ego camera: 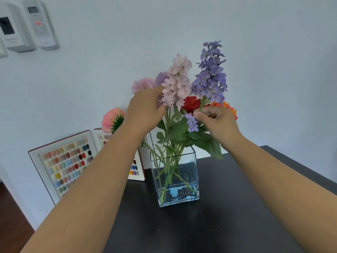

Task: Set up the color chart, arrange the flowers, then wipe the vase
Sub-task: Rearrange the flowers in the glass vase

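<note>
A square clear glass vase [189, 179] stands on the black table [228, 216] with several artificial flowers in it. My left hand [144, 110] holds the pale pink lilac spray [177, 81] at its lower blooms. My right hand [217, 121] pinches the stem of the tall purple lilac [211, 75] just below its blooms. A red flower [191, 104] and an orange one [228, 106] sit low between and behind my hands. A pink daisy-like flower [113, 120] leans out to the left. The open color chart [67, 163] stands against the wall behind my left forearm.
The white wall [273, 70] is close behind the vase. Two remote controls in holders [42, 24] hang on the wall at upper left. The table's left edge drops to a wooden floor [11, 216].
</note>
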A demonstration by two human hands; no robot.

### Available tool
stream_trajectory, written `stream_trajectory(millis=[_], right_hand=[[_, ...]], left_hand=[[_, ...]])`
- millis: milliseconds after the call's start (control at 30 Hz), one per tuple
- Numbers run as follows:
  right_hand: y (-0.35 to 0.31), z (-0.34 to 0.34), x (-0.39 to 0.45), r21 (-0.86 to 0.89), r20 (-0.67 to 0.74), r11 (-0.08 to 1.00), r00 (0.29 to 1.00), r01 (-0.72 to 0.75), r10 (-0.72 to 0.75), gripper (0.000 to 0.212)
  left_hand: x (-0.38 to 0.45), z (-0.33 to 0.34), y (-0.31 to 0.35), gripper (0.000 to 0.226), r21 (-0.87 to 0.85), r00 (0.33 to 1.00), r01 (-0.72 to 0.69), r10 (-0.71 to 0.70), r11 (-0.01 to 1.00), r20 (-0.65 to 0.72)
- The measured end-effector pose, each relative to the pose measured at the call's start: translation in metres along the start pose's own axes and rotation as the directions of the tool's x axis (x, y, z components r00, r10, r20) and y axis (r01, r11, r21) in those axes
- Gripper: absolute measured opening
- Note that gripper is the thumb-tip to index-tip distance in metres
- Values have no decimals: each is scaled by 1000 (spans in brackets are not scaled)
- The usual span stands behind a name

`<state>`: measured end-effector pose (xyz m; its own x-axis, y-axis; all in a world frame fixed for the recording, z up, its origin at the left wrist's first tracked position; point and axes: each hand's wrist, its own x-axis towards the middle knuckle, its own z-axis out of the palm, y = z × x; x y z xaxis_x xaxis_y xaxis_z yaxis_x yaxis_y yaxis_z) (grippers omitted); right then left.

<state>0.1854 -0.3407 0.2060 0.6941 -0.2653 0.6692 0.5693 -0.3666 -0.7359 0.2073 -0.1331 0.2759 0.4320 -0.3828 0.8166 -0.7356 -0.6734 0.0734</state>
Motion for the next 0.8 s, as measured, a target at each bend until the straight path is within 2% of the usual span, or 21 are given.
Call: stream_trajectory(millis=[67, 133, 233, 367, 500, 600, 667, 800], right_hand=[[-6, -4, 2, 3, -27, 999, 999, 33, -32, 9], [-11, -7, 6, -8, -40, 999, 999, 32, -33, 13], [-12, -9, 11, 9, -2, 999, 999, -51, 51, 11], [0, -10, 10, 44, 78, 985, 983, -169, 166, 13], [8, -15, 13, 59, 92, 977, 976, -204, 198, 12], [8, -10, 13, 10, 153, 977, 966, -213, 209, 19], [10, -4, 10, -8, 217, 970, 947, -242, 238, 16], [16, 2, 2, 26, 244, 958, 931, -287, 272, 11]], left_hand=[[8, -2, 3, 15, 12, 999, -5, 5, 1000, -53], [13, 2, 8, 18, -67, 995, 48, -54, 997, -84], [17, 12, 18, 17, -188, 991, 120, -130, 975, -40], [25, 18, 26, 10, -63, 994, 90, -85, 994, 72], [39, 16, 26, 11, 32, 982, 83, -87, 996, 166], [40, 22, 25, 8, 50, 960, 126, -135, 991, 246], [33, 29, 24, 10, 51, 949, 141, -150, 989, 278], [17, 39, 19, 17, 6, 947, 179, -174, 984, 272]])
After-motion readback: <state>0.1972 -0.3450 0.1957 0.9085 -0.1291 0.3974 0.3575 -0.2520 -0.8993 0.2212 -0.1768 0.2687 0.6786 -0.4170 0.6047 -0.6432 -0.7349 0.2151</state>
